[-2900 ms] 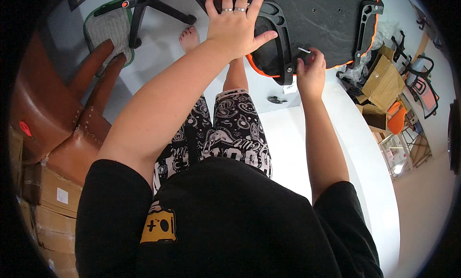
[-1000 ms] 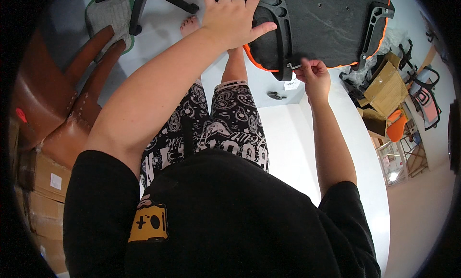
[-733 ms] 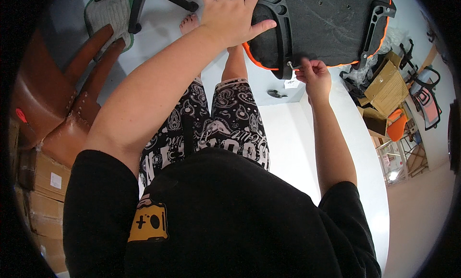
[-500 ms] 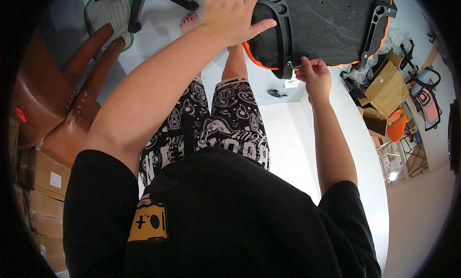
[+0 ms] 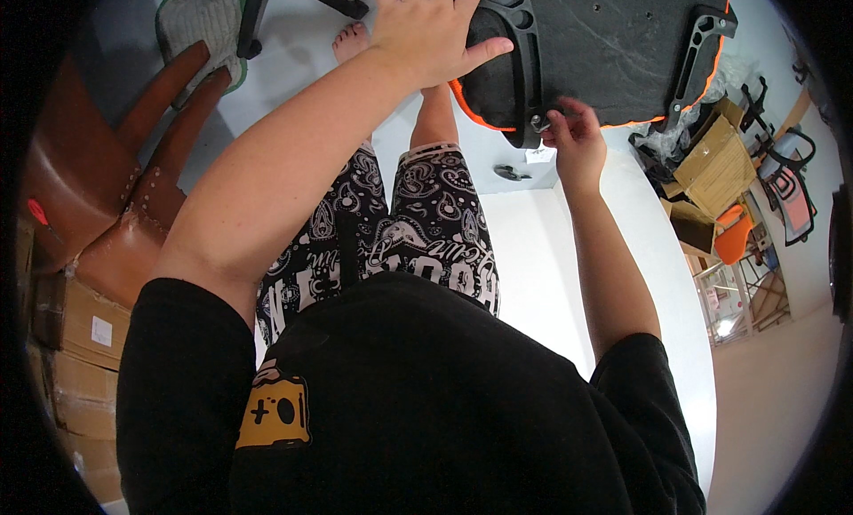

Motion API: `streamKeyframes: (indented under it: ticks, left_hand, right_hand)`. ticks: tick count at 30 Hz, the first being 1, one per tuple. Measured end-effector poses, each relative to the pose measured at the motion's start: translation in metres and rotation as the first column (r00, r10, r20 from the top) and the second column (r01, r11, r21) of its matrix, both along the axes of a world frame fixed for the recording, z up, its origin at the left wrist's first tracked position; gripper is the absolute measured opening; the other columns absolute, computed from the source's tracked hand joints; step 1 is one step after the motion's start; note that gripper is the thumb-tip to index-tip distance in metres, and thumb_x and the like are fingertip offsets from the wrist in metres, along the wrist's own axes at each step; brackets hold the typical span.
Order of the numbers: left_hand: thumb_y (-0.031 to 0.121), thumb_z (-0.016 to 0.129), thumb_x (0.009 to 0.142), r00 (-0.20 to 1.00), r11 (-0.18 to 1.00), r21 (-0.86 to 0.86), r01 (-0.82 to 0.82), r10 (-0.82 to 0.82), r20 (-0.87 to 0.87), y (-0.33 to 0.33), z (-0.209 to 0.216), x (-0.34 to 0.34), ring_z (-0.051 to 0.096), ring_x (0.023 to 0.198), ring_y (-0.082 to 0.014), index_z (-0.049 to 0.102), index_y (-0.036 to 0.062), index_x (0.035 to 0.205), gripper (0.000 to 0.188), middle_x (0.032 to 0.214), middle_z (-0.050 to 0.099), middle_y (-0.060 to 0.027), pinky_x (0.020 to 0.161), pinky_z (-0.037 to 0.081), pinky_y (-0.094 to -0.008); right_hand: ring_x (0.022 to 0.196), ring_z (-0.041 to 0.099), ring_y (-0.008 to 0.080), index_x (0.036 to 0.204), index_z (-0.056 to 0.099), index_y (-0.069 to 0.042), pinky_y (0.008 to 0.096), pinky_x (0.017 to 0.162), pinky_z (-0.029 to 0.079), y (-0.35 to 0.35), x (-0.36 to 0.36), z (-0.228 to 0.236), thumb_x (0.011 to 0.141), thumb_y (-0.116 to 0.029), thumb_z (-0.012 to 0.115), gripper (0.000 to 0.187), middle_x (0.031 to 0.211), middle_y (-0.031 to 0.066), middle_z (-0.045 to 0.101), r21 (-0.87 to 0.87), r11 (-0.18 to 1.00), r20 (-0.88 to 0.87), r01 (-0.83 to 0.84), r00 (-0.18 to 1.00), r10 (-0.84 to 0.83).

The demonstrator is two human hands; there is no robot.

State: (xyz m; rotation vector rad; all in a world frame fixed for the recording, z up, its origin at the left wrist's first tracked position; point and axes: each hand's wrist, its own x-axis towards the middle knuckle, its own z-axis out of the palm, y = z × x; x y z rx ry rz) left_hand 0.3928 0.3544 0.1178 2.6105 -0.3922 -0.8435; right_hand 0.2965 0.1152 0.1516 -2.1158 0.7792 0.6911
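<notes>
At the top of the view, a black seat underside (image 5: 600, 57) with an orange edge lies facing me. One black armrest (image 5: 526, 66) is on its near left side, another armrest (image 5: 693, 66) on its right. My left hand (image 5: 434, 31), two rings on it, lies open with fingers spread and thumb stretched toward the left armrest; its fingertips pass the top edge of the view. My right hand (image 5: 577, 142) pinches a small silver hex key (image 5: 542, 127) at the lower end of the left armrest, at a bolt. Most of the key is hidden by the fingers.
A brown leather-like chair (image 5: 98, 186) and stacked cartons (image 5: 84, 337) stand at left, near a black wheeled chair base (image 5: 258, 22). A white curved surface (image 5: 657, 275) extends at right. Beyond it are an opened carton (image 5: 715, 155), plastic wrap and chair parts.
My right hand has turned slightly at the bolt and dropped a little, its upper fingers lifting and opening out. My left hand stays put.
</notes>
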Motion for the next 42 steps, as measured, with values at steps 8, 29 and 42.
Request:
streamKeyframes:
  ticks: [8,29,42]
  left_hand:
    - [0.066,0.039,0.086,1.000,1.000,0.002,-0.007,0.007,-0.013,0.001,0.001,0.000,0.002,0.141,-0.0417,0.017,0.0081,0.148,0.087,0.154,0.007,-0.0205,0.108,0.010,-0.0600]
    - [0.067,0.040,0.085,0.996,1.000,0.003,-0.029,0.029,0.086,0.007,-0.006,-0.007,0.003,0.140,-0.0420,0.021,0.0083,0.146,0.087,0.153,0.009,-0.0211,0.106,0.012,-0.0614]
    - [0.067,0.041,0.085,0.993,0.999,-0.017,-0.048,0.049,0.106,0.008,-0.012,-0.010,0.002,0.140,-0.0426,0.023,0.0081,0.146,0.087,0.152,0.010,-0.0222,0.106,0.011,-0.0621]
  right_hand:
    - [0.075,0.064,0.0130,0.100,0.061,0.003,0.0257,0.069,0.054,-0.020,0.000,0.011,0.085,-0.006,0.066,0.019,0.083,0.0084,0.067,0.095,0.995,-0.156,0.028,0.988,-0.013]
    - [0.070,0.065,0.0133,0.093,0.063,0.003,0.0255,0.065,0.054,-0.014,0.006,0.014,0.086,-0.007,0.065,0.013,0.080,0.0086,0.066,0.147,0.986,-0.251,0.078,0.967,-0.039]
    - [0.075,0.066,0.0222,0.088,0.068,-0.009,0.0320,0.062,0.053,-0.012,0.012,0.020,0.079,-0.011,0.069,0.009,0.089,0.0052,0.065,-0.179,0.668,-0.035,-0.723,0.683,0.730]
